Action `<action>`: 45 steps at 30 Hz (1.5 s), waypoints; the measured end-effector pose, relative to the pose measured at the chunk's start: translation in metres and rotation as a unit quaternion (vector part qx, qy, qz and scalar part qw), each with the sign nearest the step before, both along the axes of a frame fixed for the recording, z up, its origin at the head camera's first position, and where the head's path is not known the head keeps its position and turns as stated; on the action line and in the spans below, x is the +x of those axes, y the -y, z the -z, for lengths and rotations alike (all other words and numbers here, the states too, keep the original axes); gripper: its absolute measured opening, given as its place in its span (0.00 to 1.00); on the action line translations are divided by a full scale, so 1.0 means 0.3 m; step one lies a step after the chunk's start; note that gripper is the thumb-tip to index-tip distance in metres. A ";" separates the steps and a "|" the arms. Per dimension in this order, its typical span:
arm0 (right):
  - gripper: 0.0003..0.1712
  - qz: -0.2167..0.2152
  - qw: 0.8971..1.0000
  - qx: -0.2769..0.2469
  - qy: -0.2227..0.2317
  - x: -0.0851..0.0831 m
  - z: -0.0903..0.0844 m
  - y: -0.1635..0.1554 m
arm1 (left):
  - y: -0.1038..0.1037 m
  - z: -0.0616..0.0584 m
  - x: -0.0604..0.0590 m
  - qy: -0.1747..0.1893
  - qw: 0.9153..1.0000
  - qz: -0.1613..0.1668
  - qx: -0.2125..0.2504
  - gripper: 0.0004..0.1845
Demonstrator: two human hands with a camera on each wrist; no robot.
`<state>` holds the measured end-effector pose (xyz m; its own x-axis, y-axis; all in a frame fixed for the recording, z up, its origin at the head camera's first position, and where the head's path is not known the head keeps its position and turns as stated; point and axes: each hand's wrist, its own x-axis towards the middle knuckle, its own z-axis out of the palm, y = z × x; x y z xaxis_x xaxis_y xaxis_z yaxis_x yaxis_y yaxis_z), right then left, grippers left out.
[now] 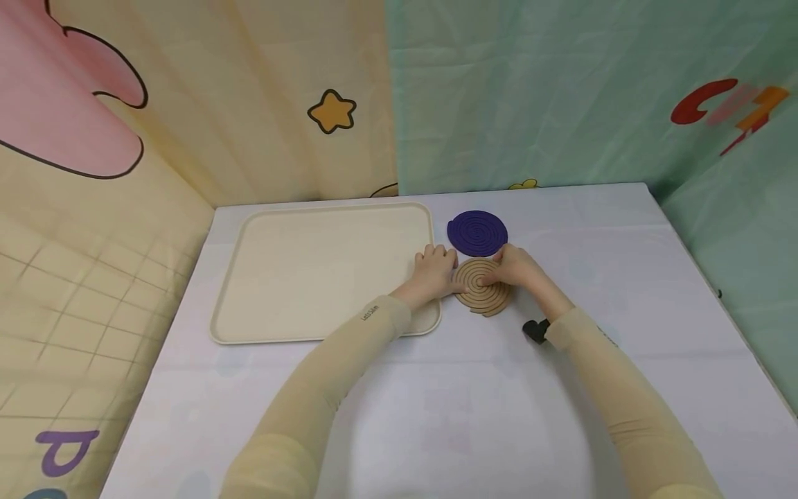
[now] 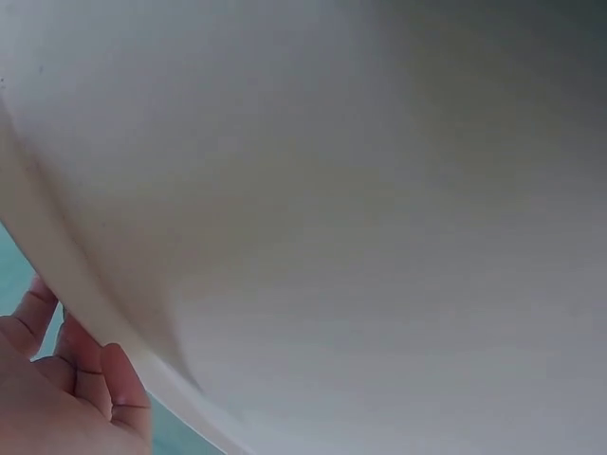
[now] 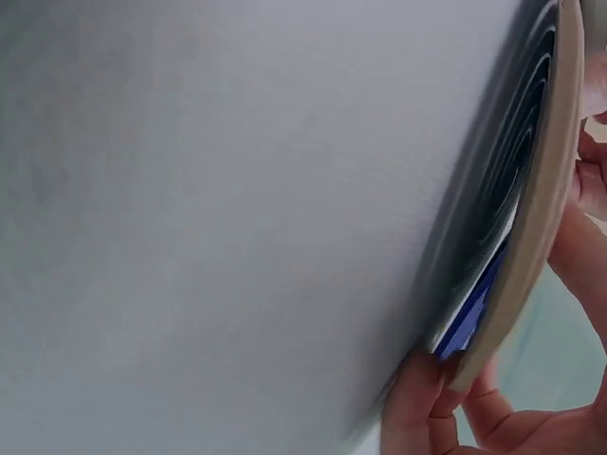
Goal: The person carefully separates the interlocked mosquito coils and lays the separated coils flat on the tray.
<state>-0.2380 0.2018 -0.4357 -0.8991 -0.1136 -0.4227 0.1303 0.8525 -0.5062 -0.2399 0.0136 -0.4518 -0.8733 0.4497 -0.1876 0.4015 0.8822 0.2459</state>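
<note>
A tan spiral coaster (image 1: 481,294) lies on the table just right of a cream tray (image 1: 312,270). A purple spiral coaster (image 1: 476,233) sits just behind it. My left hand (image 1: 436,272) rests over the tray's right rim, fingers curled, thumb at the tan coaster's left edge. My right hand (image 1: 512,269) holds the coaster's right side. In the right wrist view the tan coaster (image 3: 545,209) is tilted up off the cloth, my thumb (image 3: 413,398) is under its edge, and the purple coaster (image 3: 471,313) shows behind it. The left wrist view shows the tray (image 2: 332,237) and my curled fingers (image 2: 85,379).
The table (image 1: 436,416) is covered in a pale cloth and walled in by printed cloth sheets on the left, back and right. A small black thing (image 1: 535,330) sits by my right wrist. The tray holds nothing.
</note>
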 end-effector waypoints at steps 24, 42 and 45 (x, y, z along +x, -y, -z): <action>0.18 -0.021 0.991 -0.130 0.021 0.004 0.006 0.000 | 0.029 -0.036 -0.020 0.086 0.988 -0.031 0.127 0.27; 0.33 0.103 0.914 -0.391 0.001 0.049 -0.099 0.068 | 0.109 -0.120 0.009 0.147 0.889 -0.095 0.422 0.26; 0.33 0.104 0.899 -0.426 0.014 0.066 -0.119 0.090 | 0.132 -0.138 0.025 0.143 0.872 -0.115 0.454 0.26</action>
